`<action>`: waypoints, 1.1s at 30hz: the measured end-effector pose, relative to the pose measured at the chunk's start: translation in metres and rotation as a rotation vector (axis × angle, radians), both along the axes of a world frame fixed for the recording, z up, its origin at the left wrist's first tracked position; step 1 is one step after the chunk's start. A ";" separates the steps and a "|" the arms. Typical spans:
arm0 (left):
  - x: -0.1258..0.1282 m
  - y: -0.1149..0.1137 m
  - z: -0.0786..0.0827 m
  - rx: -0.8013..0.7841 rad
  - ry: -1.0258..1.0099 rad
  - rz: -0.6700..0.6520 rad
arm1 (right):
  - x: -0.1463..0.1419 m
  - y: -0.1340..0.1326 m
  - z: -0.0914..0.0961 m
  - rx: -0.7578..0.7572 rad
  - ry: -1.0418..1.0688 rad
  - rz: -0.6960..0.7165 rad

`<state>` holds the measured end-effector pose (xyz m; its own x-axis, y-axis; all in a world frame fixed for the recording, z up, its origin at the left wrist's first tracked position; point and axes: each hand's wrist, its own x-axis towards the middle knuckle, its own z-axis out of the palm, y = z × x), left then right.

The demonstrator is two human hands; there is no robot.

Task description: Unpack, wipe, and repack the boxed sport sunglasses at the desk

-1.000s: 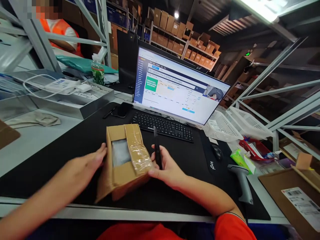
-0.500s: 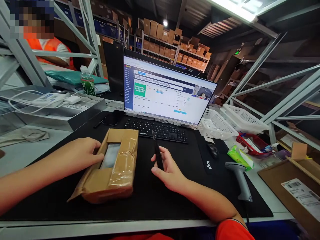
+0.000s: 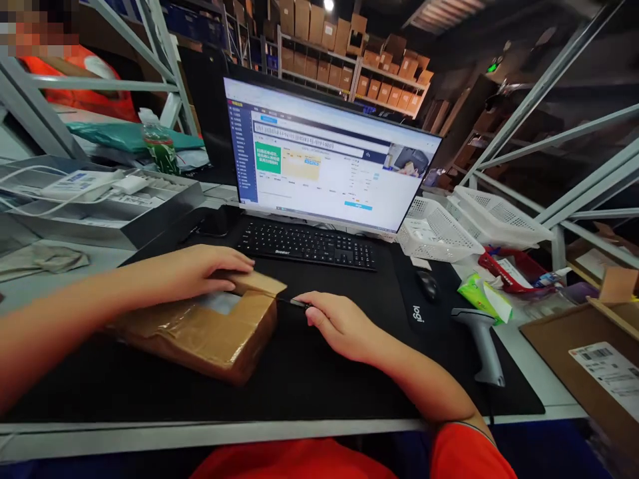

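A taped brown cardboard box (image 3: 200, 336) lies on the black desk mat, with a pale item (image 3: 222, 303) showing through the gap in its top. My left hand (image 3: 212, 269) is over the box's far side, its fingers curled on the flap and gripping it. In my right hand (image 3: 344, 324) is a black utility knife (image 3: 298, 303), mostly hidden by the closed fingers. The knife's tip points left and meets the taped edge at the box's right end.
Behind the box stand a keyboard (image 3: 307, 245) and a lit monitor (image 3: 319, 159). To the right are a mouse (image 3: 426, 286), a barcode scanner (image 3: 480, 342), white baskets (image 3: 439, 233) and an opened carton (image 3: 589, 352). A co-worker (image 3: 74, 80) is beyond the frame at left.
The box has been turned so its end faces right. My left hand has shifted onto its far flap, and the knife has swung from upright to pointing left, against the box.
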<state>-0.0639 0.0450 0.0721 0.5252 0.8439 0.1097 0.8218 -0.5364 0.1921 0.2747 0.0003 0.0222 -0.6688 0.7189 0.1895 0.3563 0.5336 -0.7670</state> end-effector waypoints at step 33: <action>-0.056 -0.092 -0.097 0.434 -0.024 0.169 | 0.020 0.019 0.024 0.649 -0.498 0.045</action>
